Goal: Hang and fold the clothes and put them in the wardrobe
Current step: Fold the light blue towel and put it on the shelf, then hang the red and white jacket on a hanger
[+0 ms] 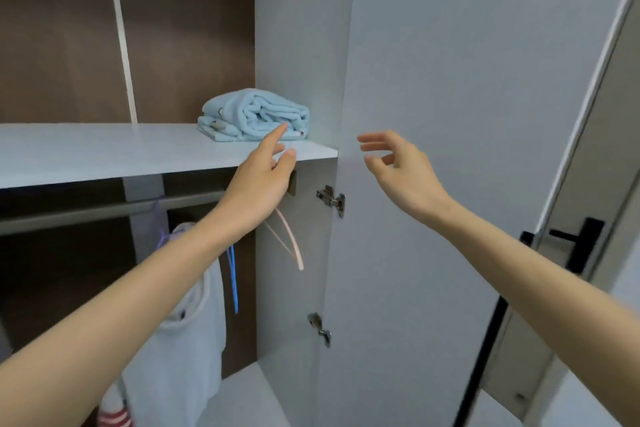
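Two empty hands: left hand (258, 180), fingers relaxed, hides the hook of the pink hanger (293, 243); right hand (401, 170) fingers spread.

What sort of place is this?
Probably a bedroom, at an open wardrobe: a folded blue towel lies on the shelf, a white garment hangs from the rail below, and a room door stands to the right.
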Available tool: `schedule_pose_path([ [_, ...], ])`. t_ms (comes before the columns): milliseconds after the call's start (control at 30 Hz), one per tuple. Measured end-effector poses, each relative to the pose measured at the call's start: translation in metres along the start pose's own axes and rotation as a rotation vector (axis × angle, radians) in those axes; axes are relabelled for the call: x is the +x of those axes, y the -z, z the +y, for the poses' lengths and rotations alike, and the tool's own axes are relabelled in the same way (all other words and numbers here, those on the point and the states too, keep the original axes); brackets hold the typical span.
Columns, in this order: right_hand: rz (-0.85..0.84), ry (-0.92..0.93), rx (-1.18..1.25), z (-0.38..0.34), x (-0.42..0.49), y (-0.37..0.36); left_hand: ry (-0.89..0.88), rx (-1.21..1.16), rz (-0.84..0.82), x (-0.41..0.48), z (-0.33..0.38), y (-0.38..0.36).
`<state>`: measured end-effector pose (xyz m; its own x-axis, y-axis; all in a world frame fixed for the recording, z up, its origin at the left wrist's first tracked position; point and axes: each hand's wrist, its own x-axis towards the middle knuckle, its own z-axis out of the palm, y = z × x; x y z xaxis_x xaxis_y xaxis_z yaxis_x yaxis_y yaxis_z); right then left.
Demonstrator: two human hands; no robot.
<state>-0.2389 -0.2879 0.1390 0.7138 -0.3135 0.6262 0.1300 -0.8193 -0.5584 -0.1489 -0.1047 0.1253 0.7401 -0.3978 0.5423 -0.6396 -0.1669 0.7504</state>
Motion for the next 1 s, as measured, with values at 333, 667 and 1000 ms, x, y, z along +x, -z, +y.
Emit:
schedule_pose_path([
  [333,0.0,-0.186,0.027,-0.001,-0.177,0.046,0.031,-0.082,-0.198,-0.135,0.034,-0.041],
  [667,0.22,-0.524,-0.05,-0.009,-0.373,0.091,0.003,-0.148,-0.576,-0.278,0.058,-0.103],
  [1000,0.472,-0.824,-0.145,-0.016,-0.556,0.204,-0.176,-0.21,-0.919,-0.401,0.157,-0.202],
])
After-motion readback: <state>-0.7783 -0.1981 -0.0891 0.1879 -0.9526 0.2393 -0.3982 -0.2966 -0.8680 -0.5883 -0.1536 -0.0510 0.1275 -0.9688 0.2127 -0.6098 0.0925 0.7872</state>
